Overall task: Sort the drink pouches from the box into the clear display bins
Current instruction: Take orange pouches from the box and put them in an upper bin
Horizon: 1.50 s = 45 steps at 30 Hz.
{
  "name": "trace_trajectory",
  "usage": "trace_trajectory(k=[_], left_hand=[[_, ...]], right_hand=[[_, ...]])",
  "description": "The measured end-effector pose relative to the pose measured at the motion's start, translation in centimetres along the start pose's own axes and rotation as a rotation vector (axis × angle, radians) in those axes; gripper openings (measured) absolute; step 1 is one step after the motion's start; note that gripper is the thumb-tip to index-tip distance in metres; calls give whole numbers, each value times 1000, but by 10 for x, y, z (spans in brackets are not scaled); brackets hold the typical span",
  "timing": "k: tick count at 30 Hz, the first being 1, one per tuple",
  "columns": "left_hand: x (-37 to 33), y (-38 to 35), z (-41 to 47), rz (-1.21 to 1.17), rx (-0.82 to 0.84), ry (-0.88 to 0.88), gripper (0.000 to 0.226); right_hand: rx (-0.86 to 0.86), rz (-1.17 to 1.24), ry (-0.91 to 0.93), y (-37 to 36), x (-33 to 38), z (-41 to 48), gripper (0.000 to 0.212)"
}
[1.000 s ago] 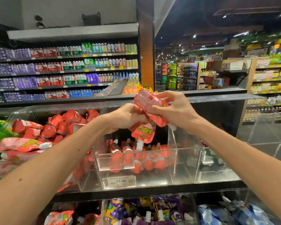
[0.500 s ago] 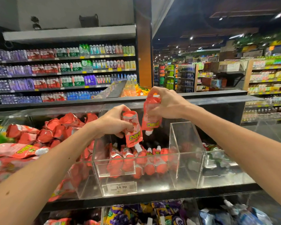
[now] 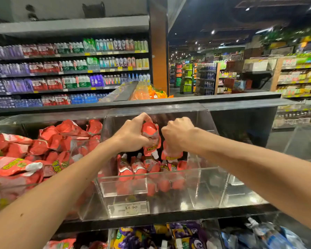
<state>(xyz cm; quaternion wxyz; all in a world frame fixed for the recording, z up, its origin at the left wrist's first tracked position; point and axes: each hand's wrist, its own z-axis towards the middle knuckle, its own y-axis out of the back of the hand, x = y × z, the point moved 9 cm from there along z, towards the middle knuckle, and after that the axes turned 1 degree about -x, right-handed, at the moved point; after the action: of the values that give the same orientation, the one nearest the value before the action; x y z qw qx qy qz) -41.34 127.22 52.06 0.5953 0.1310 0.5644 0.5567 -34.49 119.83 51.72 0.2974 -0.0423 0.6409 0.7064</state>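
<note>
My left hand (image 3: 133, 134) grips a red drink pouch (image 3: 151, 136), cap down, over the middle clear display bin (image 3: 205, 186). Just to its right, my right hand (image 3: 178, 133) grips a second red pouch (image 3: 171, 153), also cap down, low inside the same bin. Several red pouches (image 3: 138, 169) stand in a row on the bin's left side, white caps up. The bin's right part holds nothing. The box named in the task is out of view.
The left bin (image 3: 90, 203) is heaped with red pouches (image 3: 57, 141). A price tag (image 3: 128, 208) reads 14.90. Lower bins hold purple pouches (image 3: 142, 236) and blue pouches (image 3: 269, 236). An empty clear bin (image 3: 241, 193) sits at right. Store shelves stand behind.
Both hands have separated and dropped from above the bin down into it, each carrying one pouch turned cap down. The camera has moved closer.
</note>
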Motion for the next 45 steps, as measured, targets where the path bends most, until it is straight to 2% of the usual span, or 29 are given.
trace_trajectory(k=[2, 5, 9, 12, 14, 17, 21, 25, 28, 31, 35, 40, 42, 45], left_hand=[[-7, -10, 3, 45, 20, -52, 43], [-19, -26, 18, 159, 40, -143, 39], [-14, -62, 26, 325, 182, -175, 40], [-7, -88, 25, 410, 291, -210, 57], [-5, -92, 25, 376, 349, -202, 65], [7, -98, 23, 309, 497, -118, 68], [27, -104, 15, 146, 642, -2, 42], [30, -105, 11, 390, 610, -44, 29], [32, -108, 2, 434, 660, -22, 30], [18, -90, 1, 261, 496, -35, 31], [-7, -40, -17, -16, 167, -49, 6], [-35, 9, -72, -196, -198, -76, 3], [-56, 10, -95, -211, -259, -87, 6], [-109, -33, -121, -113, -223, -163, 10]], right_hand=[[66, -2, -28, -18, -1, 3, 14], [155, -34, -100, -31, -12, 11, 31], [410, -71, -90, -61, -7, 14, 55], [478, -69, -30, -75, -1, 17, 72], [465, -55, 3, -72, 1, 16, 78], [445, -6, 79, -59, 5, 6, 70], [438, 6, 50, -50, 5, 3, 53], [367, -33, 11, -44, 8, -3, 53], [314, -61, 19, -37, 12, -11, 44], [200, -31, 16, -16, 13, -15, 41], [-11, 146, -17, 16, 5, -32, 26], [-394, 498, -95, 38, -22, -112, 28], [-484, 660, -150, 25, -34, -159, 30], [-534, 795, -196, -20, -59, -240, 40]])
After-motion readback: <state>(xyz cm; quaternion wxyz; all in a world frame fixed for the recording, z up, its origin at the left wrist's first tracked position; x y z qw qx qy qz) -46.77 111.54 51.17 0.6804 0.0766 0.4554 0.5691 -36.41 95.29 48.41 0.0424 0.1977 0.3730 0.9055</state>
